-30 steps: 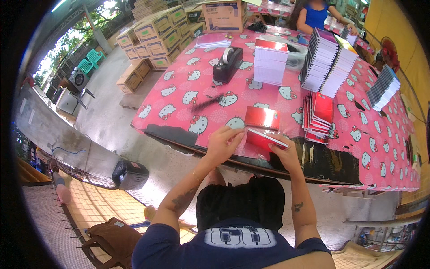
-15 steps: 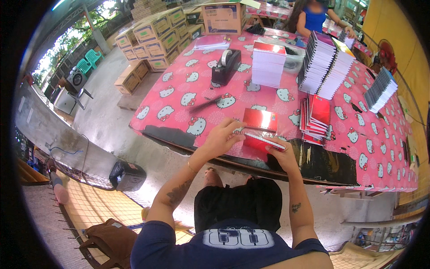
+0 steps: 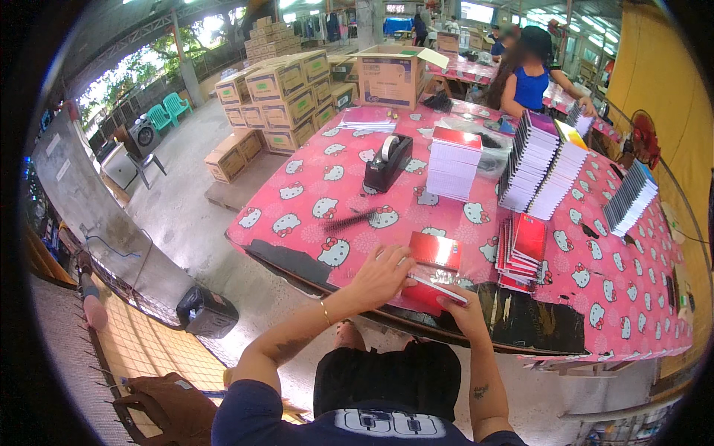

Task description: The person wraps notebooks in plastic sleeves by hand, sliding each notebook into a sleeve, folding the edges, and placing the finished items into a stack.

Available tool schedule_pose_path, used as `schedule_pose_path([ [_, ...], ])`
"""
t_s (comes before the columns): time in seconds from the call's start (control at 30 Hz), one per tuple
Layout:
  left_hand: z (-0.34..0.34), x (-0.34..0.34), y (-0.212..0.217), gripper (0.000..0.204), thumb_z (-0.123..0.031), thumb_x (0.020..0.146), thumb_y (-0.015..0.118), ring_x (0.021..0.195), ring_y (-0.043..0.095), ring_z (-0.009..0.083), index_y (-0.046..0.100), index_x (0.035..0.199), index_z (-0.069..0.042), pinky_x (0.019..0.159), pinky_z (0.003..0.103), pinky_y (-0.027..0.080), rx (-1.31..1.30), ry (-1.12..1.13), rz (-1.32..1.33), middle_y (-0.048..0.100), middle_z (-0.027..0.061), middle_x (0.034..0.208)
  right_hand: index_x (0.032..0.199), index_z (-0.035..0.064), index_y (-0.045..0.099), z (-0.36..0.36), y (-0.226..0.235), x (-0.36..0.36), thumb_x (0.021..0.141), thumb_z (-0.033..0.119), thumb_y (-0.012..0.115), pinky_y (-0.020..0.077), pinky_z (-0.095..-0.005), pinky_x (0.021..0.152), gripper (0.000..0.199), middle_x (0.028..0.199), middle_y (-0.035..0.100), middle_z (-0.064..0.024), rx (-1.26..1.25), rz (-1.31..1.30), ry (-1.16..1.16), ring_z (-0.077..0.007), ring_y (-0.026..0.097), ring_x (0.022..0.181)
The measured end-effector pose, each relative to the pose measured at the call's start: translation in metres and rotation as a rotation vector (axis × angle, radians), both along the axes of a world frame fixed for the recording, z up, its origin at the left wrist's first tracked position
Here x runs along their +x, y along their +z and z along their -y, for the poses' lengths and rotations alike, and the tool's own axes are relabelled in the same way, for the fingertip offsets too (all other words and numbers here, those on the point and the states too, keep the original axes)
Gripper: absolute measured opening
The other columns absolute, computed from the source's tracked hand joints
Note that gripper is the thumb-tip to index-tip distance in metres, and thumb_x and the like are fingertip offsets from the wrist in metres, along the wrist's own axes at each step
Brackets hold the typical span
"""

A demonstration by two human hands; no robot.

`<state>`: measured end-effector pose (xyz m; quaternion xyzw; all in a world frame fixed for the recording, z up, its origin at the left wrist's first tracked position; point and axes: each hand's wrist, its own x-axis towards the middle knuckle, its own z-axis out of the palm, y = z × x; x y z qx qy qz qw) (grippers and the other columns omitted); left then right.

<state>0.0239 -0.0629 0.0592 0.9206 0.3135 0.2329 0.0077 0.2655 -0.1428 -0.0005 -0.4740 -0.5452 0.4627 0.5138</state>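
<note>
Near the table's front edge I hold a small red notebook [image 3: 425, 297], tilted so that its white page edges show. My right hand [image 3: 467, 314] is closed on its right end, thumb on top. My left hand [image 3: 383, 279] is at its other end, fingers bent and pinching the edge; the fingertips are partly hidden. Just beyond lies another red notebook [image 3: 435, 250], flat, with a spiral binding along its near edge. To the right of my hands is a loose pile of red spiral notebooks [image 3: 524, 249].
A black tape dispenser [image 3: 388, 165], black wire coils [image 3: 351, 220] and a stack of unbound red-topped pages [image 3: 454, 165] lie beyond. Tall spiral notebook stacks [image 3: 534, 167] stand at right. Cartons [image 3: 279, 100] are piled beyond the table's left side; a co-worker [image 3: 532, 82] sits across.
The view has tilted up, so the table sits lower in the picture. The held notebook is turned a little, showing more of its red cover. Both hands stay on it.
</note>
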Motion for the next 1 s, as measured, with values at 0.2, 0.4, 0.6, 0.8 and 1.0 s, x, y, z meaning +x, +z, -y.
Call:
schedule_pose_path([
  [0.2,0.054,0.007,-0.071,0.072,-0.045,0.09,0.063,0.145,0.027,0.0389,0.04,0.147,-0.008,0.109,0.067,0.022,0.124,0.227,0.043,0.033,0.0193,0.155,0.117,0.001,0.071,0.001,-0.007,-0.002,0.089,0.005,0.072,0.0481,-0.0246,0.079,0.028,0.093,0.069,0.0013,0.057,0.064,-0.012,-0.0073,0.057,0.085],
  [0.4,-0.008,-0.011,-0.007,0.063,-0.04,0.093,0.062,0.122,0.048,0.039,0.043,0.144,-0.007,0.097,0.055,0.038,-0.505,-0.044,-0.186,0.047,0.0175,0.137,0.118,0.0011,0.071,0.003,0.004,-0.003,0.089,0.004,0.071,0.0484,-0.0249,0.08,0.029,0.095,0.071,-0.0006,-0.026,0.045,0.019,-0.0077,0.059,0.087],
  [0.6,0.023,0.009,-0.011,0.073,-0.051,0.093,0.056,0.128,0.044,0.0385,0.043,0.144,-0.001,0.103,0.058,0.035,0.113,0.095,-0.029,0.044,0.0199,0.141,0.118,0.0009,0.07,0.008,0.005,-0.008,0.089,0.004,0.072,0.0483,-0.0228,0.072,0.03,0.09,0.067,0.0021,-0.022,-0.014,-0.008,-0.0058,0.058,0.081],
  [0.8,0.053,0.018,-0.064,0.087,-0.062,0.091,0.051,0.145,0.028,0.0372,0.037,0.148,0.002,0.111,0.066,0.021,0.261,0.216,0.013,0.033,0.0217,0.155,0.117,0.0018,0.071,0.017,0.01,-0.018,0.089,0.007,0.072,0.0448,-0.0234,0.067,0.028,0.084,0.062,0.0056,-0.051,-0.051,-0.077,-0.0048,0.053,0.075],
  [1.0,0.055,0.015,-0.055,0.094,-0.066,0.087,0.053,0.144,0.028,0.0444,0.036,0.147,0.004,0.111,0.069,0.019,0.225,0.1,-0.141,0.033,0.0284,0.153,0.118,0.0011,0.07,0.013,0.027,-0.016,0.09,0.007,0.071,0.048,-0.0247,0.073,0.029,0.089,0.068,0.0012,0.009,-0.142,-0.08,-0.0063,0.056,0.081],
])
